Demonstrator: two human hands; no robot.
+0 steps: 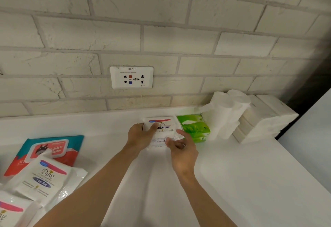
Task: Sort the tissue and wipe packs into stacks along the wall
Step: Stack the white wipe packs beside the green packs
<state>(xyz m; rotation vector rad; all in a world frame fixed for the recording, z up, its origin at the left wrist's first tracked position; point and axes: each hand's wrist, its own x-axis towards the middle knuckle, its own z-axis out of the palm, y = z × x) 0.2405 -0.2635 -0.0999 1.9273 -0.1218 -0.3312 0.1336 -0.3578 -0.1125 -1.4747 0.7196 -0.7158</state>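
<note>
A white Dove wipe pack (163,125) lies flat on the white counter (232,182) close to the wall. My left hand (141,135) grips its left edge, thumb laid across the top. My right hand (182,148) pinches its crinkled near right corner. Right beside it sits a stack of green tissue packs (195,128). Further right stand white paper rolls (223,114) and stacked white tissue packs (265,119). At the lower left lie a teal and red wipes pack (52,148), a second Dove pack (43,178) and a third (10,212), overlapping.
A white wall socket (132,77) is set in the pale brick wall (161,29) above the counter. A dark vertical edge (311,90) closes the counter on the right.
</note>
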